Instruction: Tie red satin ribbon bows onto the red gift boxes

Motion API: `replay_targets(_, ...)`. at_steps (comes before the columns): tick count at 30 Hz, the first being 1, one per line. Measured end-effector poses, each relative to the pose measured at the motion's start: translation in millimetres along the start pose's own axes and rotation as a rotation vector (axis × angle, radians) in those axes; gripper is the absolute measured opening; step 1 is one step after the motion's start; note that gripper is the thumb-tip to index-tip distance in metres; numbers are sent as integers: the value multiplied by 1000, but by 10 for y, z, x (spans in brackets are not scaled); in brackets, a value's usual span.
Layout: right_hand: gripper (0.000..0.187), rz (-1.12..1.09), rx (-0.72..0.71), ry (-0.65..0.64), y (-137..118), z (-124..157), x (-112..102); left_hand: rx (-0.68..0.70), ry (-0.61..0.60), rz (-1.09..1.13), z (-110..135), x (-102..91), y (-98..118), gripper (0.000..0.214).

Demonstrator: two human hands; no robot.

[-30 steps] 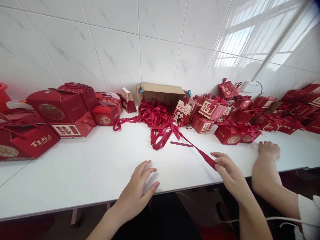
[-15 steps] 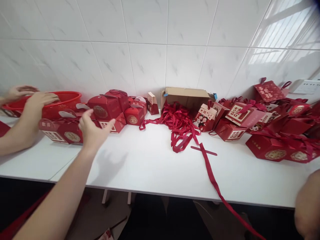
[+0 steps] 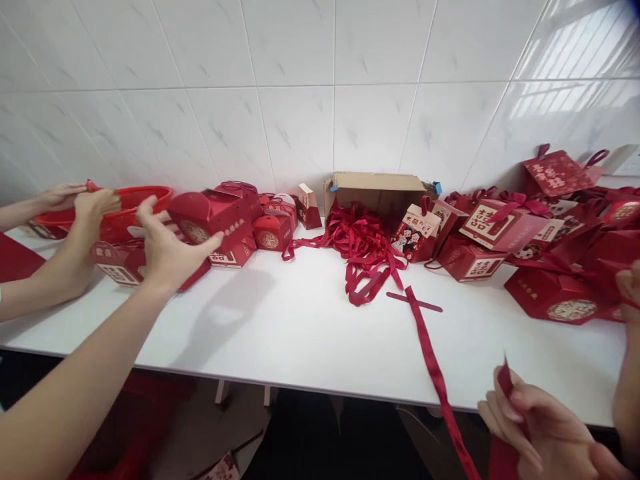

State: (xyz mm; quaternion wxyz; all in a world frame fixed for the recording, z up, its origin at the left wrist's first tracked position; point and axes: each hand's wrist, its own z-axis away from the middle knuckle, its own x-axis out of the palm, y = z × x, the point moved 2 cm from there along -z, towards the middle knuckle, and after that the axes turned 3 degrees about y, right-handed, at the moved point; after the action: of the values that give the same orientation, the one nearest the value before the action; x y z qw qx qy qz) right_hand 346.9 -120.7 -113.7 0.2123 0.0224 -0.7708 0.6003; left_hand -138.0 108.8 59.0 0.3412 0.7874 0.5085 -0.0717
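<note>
My left hand [image 3: 173,250] is wrapped around a red gift box [image 3: 227,225] with gold print at the left of the table. The thumb lies across its near side; the fingers are at its left end. Beneath it sits another red box with a white label [image 3: 233,255]. At the lower right, my right hand [image 3: 537,423] is closed, pinching a narrow red strip that looks like ribbon [image 3: 505,378]. A long red ribbon [image 3: 427,353] runs from the table over the front edge towards that hand; whether they join is hidden.
A cardboard box [image 3: 380,180] spills tangled ribbon [image 3: 357,233] near the wall. Red gift boxes [image 3: 553,293] are piled at the right. A thin dark red strip [image 3: 415,302] lies mid-table. Co-workers' hands [image 3: 97,207] are at the red basket [image 3: 165,193]; another hand [image 3: 631,283] is far right.
My left hand has closed from a spread pose onto the gift box, which has turned a little. My right hand has come into view at the lower right with the ribbon.
</note>
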Motion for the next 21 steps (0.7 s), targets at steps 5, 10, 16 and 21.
replay_targets(5, 28, -117, 133, -7, -40, -188, 386, -17, -238, 36, 577, 414, 92, 94)
replay_targets(10, 33, 13, 379, 42, 92, -271, 581, 48, -297, -174, 688, 827, 44, 76)
replay_targets(16, 35, 55, 359, 47, 142, -312, 602, -42, -37, -270, -47, 868, 111, 70)
replay_targets(21, 38, 112, 369, 76, 191, -376, 602, -231, -94, -123, -851, 906, -58, 102)
